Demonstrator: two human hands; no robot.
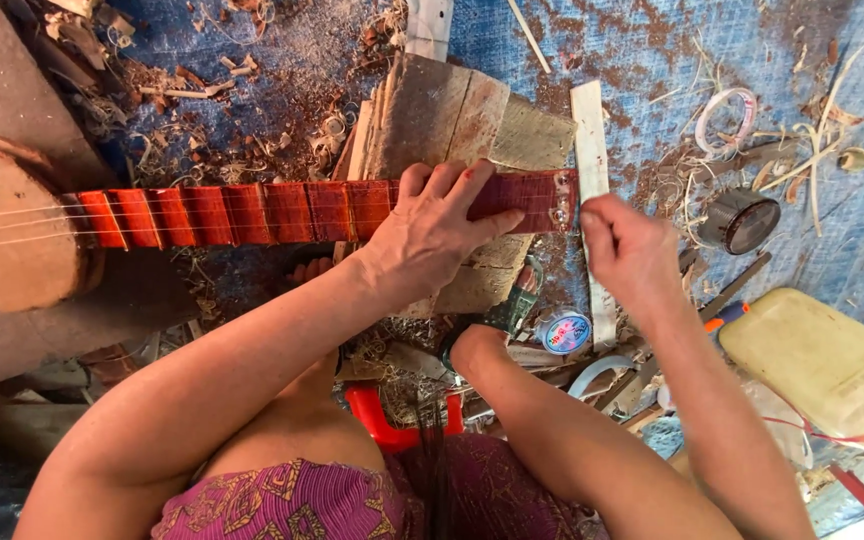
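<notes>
Instrument neck (282, 212): a long red-brown wooden neck with pale fret lines, lying under the left hand and ending just beside the right hand.
Neck direction: its long axis runs straight across the view, the round wooden body (7, 235) at the left, the head end (552, 200) at the right.
Strings: thin pale strings run along the neck from the body toward the head end.
Left hand (432, 235): laid flat on top of the neck near its head end, fingers close together and curled over the far edge, thumb stretched out along the near side, pressing the neck down.
Right hand (627, 250): just right of the head end, fingers drawn in together as if pinching; what it pinches is too small to make out.
Support: the neck rests across rough wooden blocks (452, 120) on a blue sheet (652, 50) strewn with shavings.
Nearby: a pale wooden strip (589, 130) stands behind the head end; a roll of tape (742, 220) and a yellow container (822, 360) lie to the right, well apart from the neck.
</notes>
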